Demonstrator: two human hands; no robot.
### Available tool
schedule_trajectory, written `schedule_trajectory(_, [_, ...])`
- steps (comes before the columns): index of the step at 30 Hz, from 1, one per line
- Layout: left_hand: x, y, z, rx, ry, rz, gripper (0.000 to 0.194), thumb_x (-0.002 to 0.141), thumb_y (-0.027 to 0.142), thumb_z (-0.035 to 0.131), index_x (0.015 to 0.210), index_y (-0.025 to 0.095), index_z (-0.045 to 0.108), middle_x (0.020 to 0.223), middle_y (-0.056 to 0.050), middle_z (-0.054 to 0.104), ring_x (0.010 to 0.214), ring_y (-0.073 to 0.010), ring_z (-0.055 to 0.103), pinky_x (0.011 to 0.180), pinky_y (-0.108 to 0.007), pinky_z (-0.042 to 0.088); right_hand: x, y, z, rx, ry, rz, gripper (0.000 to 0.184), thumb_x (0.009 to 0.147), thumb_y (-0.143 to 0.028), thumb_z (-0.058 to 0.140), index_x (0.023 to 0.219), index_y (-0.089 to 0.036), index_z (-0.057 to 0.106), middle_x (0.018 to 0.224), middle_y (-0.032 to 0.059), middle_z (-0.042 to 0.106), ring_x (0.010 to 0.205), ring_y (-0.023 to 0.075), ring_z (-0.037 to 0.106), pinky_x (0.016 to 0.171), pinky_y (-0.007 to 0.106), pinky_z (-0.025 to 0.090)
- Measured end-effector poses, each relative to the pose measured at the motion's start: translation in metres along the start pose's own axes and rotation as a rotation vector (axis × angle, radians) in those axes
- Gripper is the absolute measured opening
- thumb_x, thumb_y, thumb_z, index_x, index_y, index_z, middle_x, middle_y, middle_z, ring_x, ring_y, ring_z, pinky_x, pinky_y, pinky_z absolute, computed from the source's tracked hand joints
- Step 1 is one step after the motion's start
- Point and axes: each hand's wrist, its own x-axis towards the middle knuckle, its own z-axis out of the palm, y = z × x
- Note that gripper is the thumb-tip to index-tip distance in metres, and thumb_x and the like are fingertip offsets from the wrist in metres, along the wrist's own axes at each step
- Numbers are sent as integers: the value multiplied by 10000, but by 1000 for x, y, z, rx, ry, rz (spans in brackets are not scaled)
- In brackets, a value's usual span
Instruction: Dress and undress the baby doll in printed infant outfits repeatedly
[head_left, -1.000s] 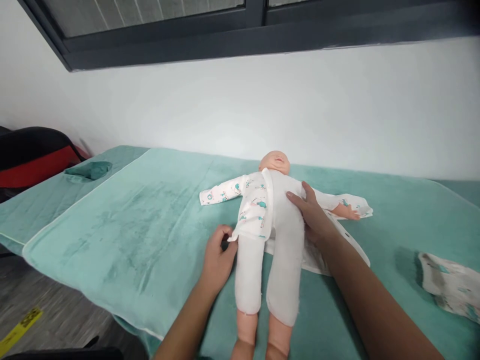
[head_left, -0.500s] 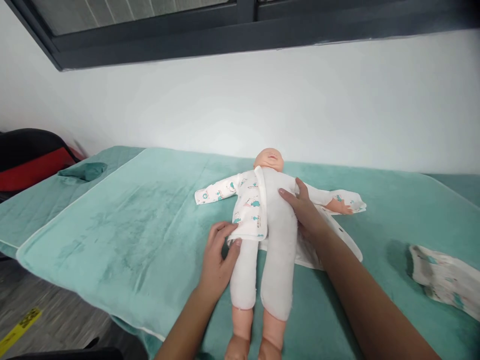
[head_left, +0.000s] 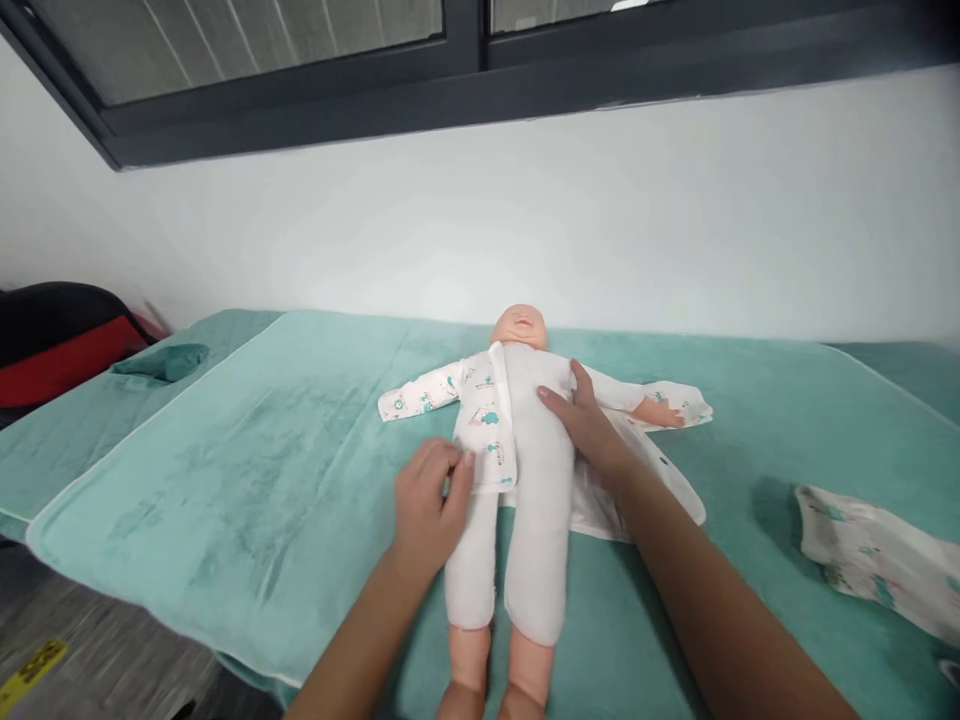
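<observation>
A baby doll [head_left: 540, 430] with a white cloth body lies on its back, head toward the wall. Its printed baby shirt [head_left: 485, 420] hangs open: one front panel covers the left half of the chest, while the other panel [head_left: 667, 485] is spread flat on the right. At the shirt's lower left edge, the curled fingers and thumb of my left hand [head_left: 431, 500] pinch the fabric. My right hand [head_left: 592, 425] rests on the right side of the doll's torso, thumb and fingers apart. A doll hand [head_left: 660, 411] shows inside the right sleeve.
Under the doll is a green padded mat [head_left: 225, 470] on a table against a white wall. A printed garment [head_left: 877, 550] lies at the right. A black and red item [head_left: 67, 350] stands far left, near a folded green cloth [head_left: 159, 364]. Above is a dark window frame [head_left: 300, 110].
My left hand's fingers have curled in from lying along the shirt edge to a pinch there. My right hand stays on the torso. The view has shifted slightly.
</observation>
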Motion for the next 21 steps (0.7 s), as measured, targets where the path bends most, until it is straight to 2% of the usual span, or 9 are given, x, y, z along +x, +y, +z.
schedule_trajectory(2, [30,12,12,31,-40,69,171,957,222,490,799,203,551,779,-9,601,777,-160,553,740,-305,439,-1,-4,0,18,-21,52,1103,756,-631,682,1589,-296,41,1635,95,227,1457,288,333,1187,474,316])
schedule_trajectory(4, [64,28,28,88,-141,140,99,946,233,498,931,209,593,935,-36,660,918,-195,578,853,-347,455,-3,-8,-2,50,-90,-16,1107,782,-573,686,1586,-299,-24,1599,115,305,1397,289,427,1152,496,364])
schedule_trajectory(6, [97,45,46,140,-265,187,197,922,225,520,1106,203,584,1150,-69,647,1100,-224,557,945,-376,448,-6,-13,-4,63,-135,-145,1085,798,-498,697,1583,-301,-25,1574,118,353,1353,281,480,1131,500,387])
schedule_trajectory(10, [144,73,83,320,-515,392,450,859,219,591,1295,183,484,1401,-98,522,1298,-268,443,1024,-437,405,-10,-18,-12,50,-173,-349,845,796,-437,731,1519,-266,329,1530,101,432,1389,285,433,1131,466,384])
schedule_trajectory(13, [163,82,103,438,-637,446,427,838,179,590,1253,183,491,1285,-96,589,1192,-274,517,944,-439,434,-13,-19,-21,55,-308,-263,636,772,-471,753,1344,-258,572,1385,92,593,1315,321,509,1067,497,441])
schedule_trajectory(16, [173,77,110,506,-750,473,284,823,96,522,1092,188,541,1055,-64,650,956,-235,602,802,-378,448,-15,-21,-37,35,-421,-277,594,699,-471,812,1239,-281,653,1321,64,644,1295,325,523,1054,497,449])
schedule_trajectory(18, [176,68,108,512,-739,489,258,814,84,511,1049,186,535,1006,-59,648,872,-216,605,727,-345,432,-12,-22,-52,7,-475,-297,536,716,-476,793,1203,-288,674,1316,53,648,1276,309,539,1039,468,458])
schedule_trajectory(19, [177,63,105,509,-709,489,255,814,93,517,1051,185,530,1014,-62,646,869,-216,603,706,-338,422,-10,-22,-60,-23,-453,-288,475,750,-480,758,1174,-280,685,1296,55,657,1242,299,566,1019,452,467])
schedule_trajectory(21, [178,54,100,509,-655,485,250,821,113,524,1061,185,525,1034,-68,642,904,-224,598,703,-335,410,-2,-17,-75,-188,-246,-216,337,805,-467,685,1055,-242,705,1178,76,700,1101,286,636,947,439,484])
